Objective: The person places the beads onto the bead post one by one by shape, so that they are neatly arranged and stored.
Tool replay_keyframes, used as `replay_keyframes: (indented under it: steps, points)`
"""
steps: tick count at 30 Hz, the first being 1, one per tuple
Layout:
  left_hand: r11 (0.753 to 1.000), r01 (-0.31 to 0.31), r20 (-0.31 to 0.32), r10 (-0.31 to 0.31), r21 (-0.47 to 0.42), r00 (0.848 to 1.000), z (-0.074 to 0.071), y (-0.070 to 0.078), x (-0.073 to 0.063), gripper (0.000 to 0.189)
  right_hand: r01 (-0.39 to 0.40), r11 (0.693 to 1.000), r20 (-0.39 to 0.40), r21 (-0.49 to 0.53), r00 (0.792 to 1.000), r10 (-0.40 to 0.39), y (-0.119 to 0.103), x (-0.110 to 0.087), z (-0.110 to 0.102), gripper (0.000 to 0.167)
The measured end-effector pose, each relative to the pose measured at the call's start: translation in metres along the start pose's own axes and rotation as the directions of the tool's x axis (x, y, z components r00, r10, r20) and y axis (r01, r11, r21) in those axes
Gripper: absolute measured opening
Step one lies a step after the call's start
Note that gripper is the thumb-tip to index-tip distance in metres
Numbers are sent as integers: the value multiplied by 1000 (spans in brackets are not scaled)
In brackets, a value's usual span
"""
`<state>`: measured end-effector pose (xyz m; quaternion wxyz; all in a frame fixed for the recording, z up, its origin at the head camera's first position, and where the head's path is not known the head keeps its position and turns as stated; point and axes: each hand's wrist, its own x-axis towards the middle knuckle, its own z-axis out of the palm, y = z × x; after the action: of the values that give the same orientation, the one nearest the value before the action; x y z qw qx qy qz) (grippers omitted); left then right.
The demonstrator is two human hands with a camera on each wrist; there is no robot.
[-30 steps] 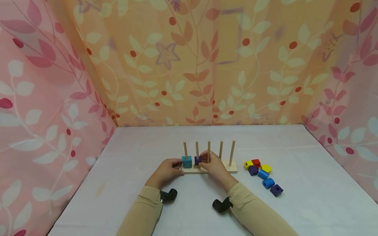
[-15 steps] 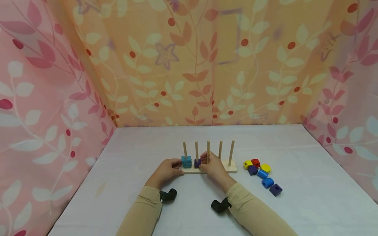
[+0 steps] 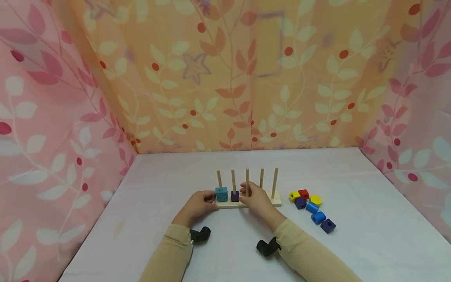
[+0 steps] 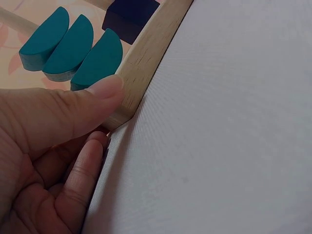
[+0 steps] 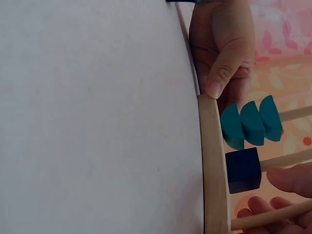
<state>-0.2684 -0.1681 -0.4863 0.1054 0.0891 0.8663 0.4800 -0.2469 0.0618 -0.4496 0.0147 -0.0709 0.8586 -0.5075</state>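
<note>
A wooden peg stand (image 3: 230, 205) with several upright pegs stands on the table. Its leftmost peg carries three teal half-round blocks (image 4: 102, 56), stacked. On the second peg a dark purple block (image 5: 243, 170) sits down against the base. My left hand (image 3: 198, 204) grips the stand's left end, with the thumb on the front edge and curled fingers below and behind. My right hand (image 3: 260, 200) is just right of the purple block, apart from it. Its thumb and fingers are spread around the third peg (image 3: 247, 182) and hold nothing.
Right of the stand lie loose blocks: yellow (image 3: 315, 200), red (image 3: 303, 194), blue (image 3: 318, 217) and purple (image 3: 328, 226) ones. Patterned cloth (image 3: 225, 98) walls the table's back and sides. Each wrist wears a black camera (image 3: 268, 247).
My right hand has let go of the purple block and drawn slightly right, its fingers parting. The block has settled lower on the second peg. My left hand keeps its grip.
</note>
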Motion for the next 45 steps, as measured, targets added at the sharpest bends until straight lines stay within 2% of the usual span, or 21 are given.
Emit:
replay_keyframes:
  steps: [3, 7, 13, 21, 26, 29, 33, 45]
  points:
    - [1000, -14, 0, 14, 3, 1000, 1, 0, -1, 55, 21, 999, 12, -29, 1000, -21, 2, -6, -7, 47]
    - [1000, -10, -5, 10, 8, 1000, 1, 0, -2, 55, 34, 999, 38, -11, 999, -33, 2, -15, -19, 52]
    - [1000, 1, -11, -1, 8, 1000, 1, -1, -3, 55, 44, 999, 71, 13, 996, -45, -2, -25, -43, 44]
    - [1000, 10, -10, -10, -6, 1000, 1, 0, -1, 55, 107, 994, 84, 0, 991, -107, 8, -35, -91, 29]
    - [1000, -4, -8, 4, -3, 1000, 1, 3, -2, 54, 138, 987, 68, -80, 989, -133, 17, -46, -128, 26]
    - [1000, -4, -6, 4, -4, 1000, 2, 3, -2, 54, 96, 985, 80, -140, 993, -86, 22, -54, -148, 27]
    - [1000, 5, -11, -5, 1, 1000, 2, 3, -1, 54, -18, 981, 89, -196, 995, 36, 32, -65, -168, 32]
    - [1000, 3, -20, -3, 1, 1000, 2, 0, 0, 53, -173, 941, 110, -290, 971, 213, 73, -92, -209, 45]
